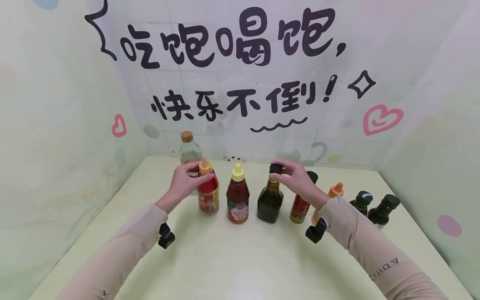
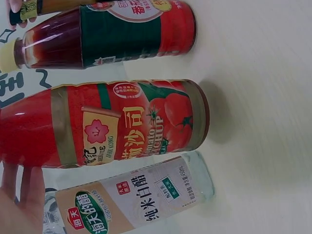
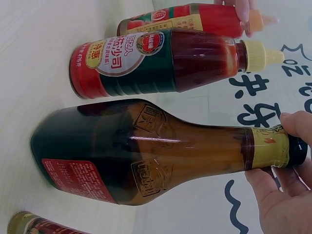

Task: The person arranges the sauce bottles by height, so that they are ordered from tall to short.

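My L hand (image 1: 183,182) pinches ketchup btl (image 1: 208,196) (prob. soft), R hand (image 1: 298,179) grips dark sauce btl (image 1: 270,202) (prob. heavy, slick), each nr neck, best hold; both upright, flanking yellow-capped btl (image 1: 238,201).

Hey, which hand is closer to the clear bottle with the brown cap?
Left. The left hand is just in front of the clear bottle; the right hand is farther right, past the yellow-capped bottle.

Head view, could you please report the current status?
Left grip holds orange-capped tomato ketchup bottle. Right grip holds black-capped sauce bottle. Yellow-capped ketchup bottle stands between.
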{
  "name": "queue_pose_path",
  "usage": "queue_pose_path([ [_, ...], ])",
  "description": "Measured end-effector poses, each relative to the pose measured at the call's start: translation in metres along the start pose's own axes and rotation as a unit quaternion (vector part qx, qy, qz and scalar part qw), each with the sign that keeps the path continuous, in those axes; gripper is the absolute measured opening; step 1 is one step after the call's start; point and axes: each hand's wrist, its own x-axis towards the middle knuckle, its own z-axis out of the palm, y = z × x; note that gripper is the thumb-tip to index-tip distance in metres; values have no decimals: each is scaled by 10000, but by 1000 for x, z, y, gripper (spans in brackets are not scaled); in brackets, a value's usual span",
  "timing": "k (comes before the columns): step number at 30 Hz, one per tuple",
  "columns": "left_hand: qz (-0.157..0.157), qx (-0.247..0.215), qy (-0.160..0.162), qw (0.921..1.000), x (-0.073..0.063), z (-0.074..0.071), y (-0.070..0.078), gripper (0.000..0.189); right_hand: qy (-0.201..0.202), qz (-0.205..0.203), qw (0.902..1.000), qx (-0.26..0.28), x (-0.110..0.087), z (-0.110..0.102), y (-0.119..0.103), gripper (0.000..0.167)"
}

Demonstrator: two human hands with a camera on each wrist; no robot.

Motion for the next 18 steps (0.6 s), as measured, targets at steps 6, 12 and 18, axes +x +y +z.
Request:
queue_pose_path([
  [6,-136,110,2,9998,14,6,0,54,22,50,10000,-64,0,1,-1,35],
  [12,-269,-12,170,9995,28,11,2,52,7,14,10000,-91,0,0,-1,36],
  [18,-472,-27,296,9984,38,18,3,52,-9,4,9999,-108,0,0,-1,36],
])
